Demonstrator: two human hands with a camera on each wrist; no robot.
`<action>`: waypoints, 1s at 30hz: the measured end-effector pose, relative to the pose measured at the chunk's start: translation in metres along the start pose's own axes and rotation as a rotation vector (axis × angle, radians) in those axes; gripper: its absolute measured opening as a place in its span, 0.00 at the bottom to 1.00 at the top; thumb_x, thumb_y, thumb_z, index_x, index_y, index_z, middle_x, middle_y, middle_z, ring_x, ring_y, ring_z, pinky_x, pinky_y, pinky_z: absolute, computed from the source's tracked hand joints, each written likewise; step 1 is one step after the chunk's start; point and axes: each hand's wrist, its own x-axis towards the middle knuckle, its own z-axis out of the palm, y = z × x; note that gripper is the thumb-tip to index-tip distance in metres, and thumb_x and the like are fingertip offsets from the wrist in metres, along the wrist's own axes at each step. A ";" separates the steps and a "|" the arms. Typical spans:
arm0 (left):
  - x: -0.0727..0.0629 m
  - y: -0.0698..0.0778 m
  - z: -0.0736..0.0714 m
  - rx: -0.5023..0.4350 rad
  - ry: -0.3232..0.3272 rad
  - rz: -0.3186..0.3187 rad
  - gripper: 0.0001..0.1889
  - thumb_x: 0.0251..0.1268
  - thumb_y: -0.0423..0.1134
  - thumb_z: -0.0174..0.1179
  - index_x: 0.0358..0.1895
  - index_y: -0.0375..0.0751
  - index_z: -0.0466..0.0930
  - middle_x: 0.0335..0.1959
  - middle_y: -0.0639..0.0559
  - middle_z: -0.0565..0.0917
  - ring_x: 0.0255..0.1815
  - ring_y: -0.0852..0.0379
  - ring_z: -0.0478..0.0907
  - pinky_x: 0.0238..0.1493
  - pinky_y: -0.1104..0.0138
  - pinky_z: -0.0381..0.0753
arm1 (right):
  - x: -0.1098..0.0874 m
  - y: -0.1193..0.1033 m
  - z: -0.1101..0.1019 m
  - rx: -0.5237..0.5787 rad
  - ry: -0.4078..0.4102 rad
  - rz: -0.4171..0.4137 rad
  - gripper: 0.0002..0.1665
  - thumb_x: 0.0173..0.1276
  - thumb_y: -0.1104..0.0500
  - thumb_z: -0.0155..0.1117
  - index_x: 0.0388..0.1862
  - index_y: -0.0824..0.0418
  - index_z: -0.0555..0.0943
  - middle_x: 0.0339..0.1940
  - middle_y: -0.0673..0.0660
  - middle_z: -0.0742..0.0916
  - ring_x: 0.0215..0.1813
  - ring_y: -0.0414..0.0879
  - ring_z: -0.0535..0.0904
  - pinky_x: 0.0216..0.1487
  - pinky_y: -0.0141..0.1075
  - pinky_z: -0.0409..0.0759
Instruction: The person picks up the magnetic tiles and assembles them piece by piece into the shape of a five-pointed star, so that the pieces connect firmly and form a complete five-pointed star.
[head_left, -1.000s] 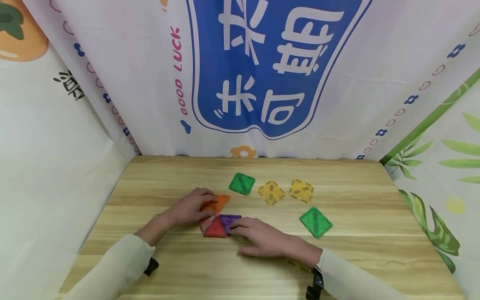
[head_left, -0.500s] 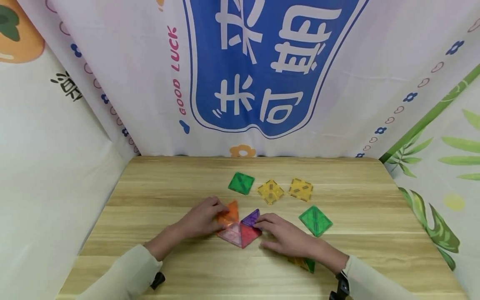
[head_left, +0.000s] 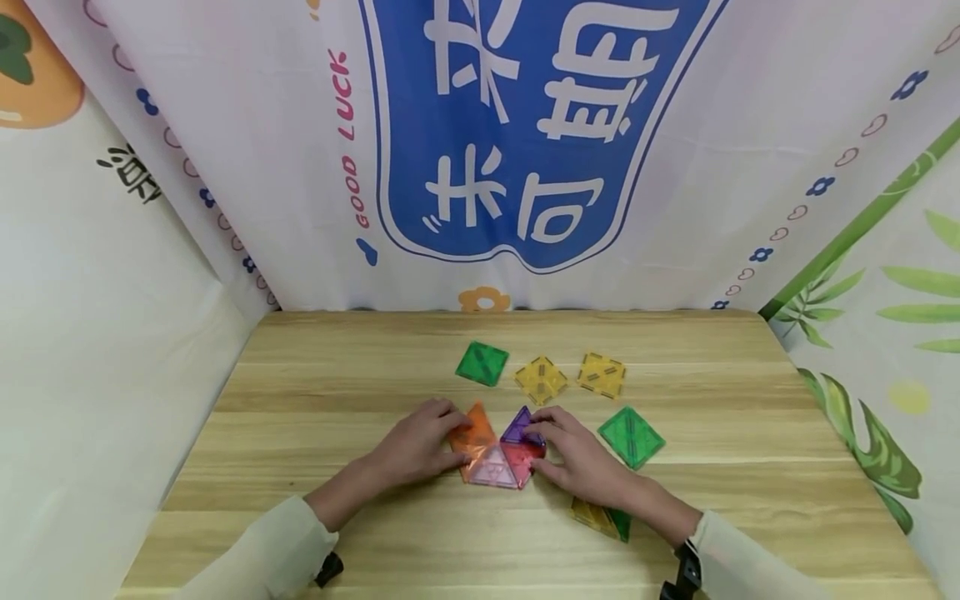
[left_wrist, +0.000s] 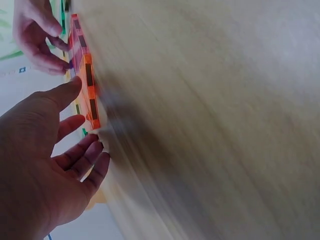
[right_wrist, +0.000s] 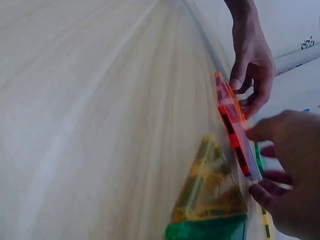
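Translucent triangular magnetic tiles lie edge to edge as a fan in the head view: orange tiles (head_left: 480, 428) on the left, a pink tile (head_left: 493, 471) at the near side, a red tile (head_left: 517, 461) and a purple tile (head_left: 514, 428) on the right. My left hand (head_left: 422, 443) touches the orange tiles, with thumb and fingertips spread along their outer edge. On the opposite side, my right hand (head_left: 581, 454) has its fingers over the purple tile and its thumb by the red one. In both wrist views the fingers are loosely bent.
Behind the fan lie a green square (head_left: 482, 364) and two yellow squares (head_left: 541, 381). Another green square (head_left: 632, 438) is on the right. A yellow triangle (head_left: 595, 515) with a green piece (head_left: 619, 523) lies partly under my right forearm. A printed curtain (head_left: 300, 167) borders the table.
Both hands have shifted the tile fan to the right and turned it, bringing the pink tile to the near side. The purple tile now points away. The loose squares have stayed put.
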 end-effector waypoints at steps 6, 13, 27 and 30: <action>0.001 0.007 0.004 -0.088 -0.011 -0.034 0.27 0.63 0.46 0.78 0.63 0.40 0.85 0.64 0.41 0.81 0.66 0.43 0.76 0.67 0.49 0.80 | 0.003 -0.005 0.011 -0.034 0.148 0.068 0.30 0.62 0.56 0.83 0.61 0.66 0.86 0.62 0.62 0.85 0.65 0.57 0.79 0.65 0.51 0.82; 0.004 0.012 0.006 -0.157 0.029 -0.053 0.27 0.58 0.42 0.82 0.60 0.39 0.85 0.60 0.43 0.80 0.63 0.43 0.76 0.65 0.49 0.80 | 0.008 -0.009 0.017 0.025 0.177 0.150 0.29 0.56 0.59 0.87 0.56 0.64 0.88 0.59 0.60 0.86 0.62 0.57 0.81 0.64 0.52 0.82; 0.007 0.005 0.005 -0.326 0.012 -0.033 0.27 0.54 0.35 0.83 0.58 0.39 0.84 0.58 0.46 0.75 0.59 0.48 0.76 0.62 0.52 0.82 | 0.012 -0.007 0.015 0.245 0.170 0.200 0.29 0.52 0.64 0.88 0.55 0.61 0.89 0.54 0.55 0.83 0.44 0.46 0.81 0.43 0.32 0.82; 0.008 -0.001 0.006 -0.361 -0.006 -0.003 0.24 0.54 0.35 0.83 0.54 0.39 0.85 0.54 0.47 0.80 0.56 0.50 0.78 0.60 0.53 0.82 | 0.013 -0.005 0.015 0.261 0.149 0.205 0.27 0.53 0.63 0.88 0.52 0.59 0.89 0.52 0.53 0.85 0.42 0.46 0.79 0.41 0.31 0.80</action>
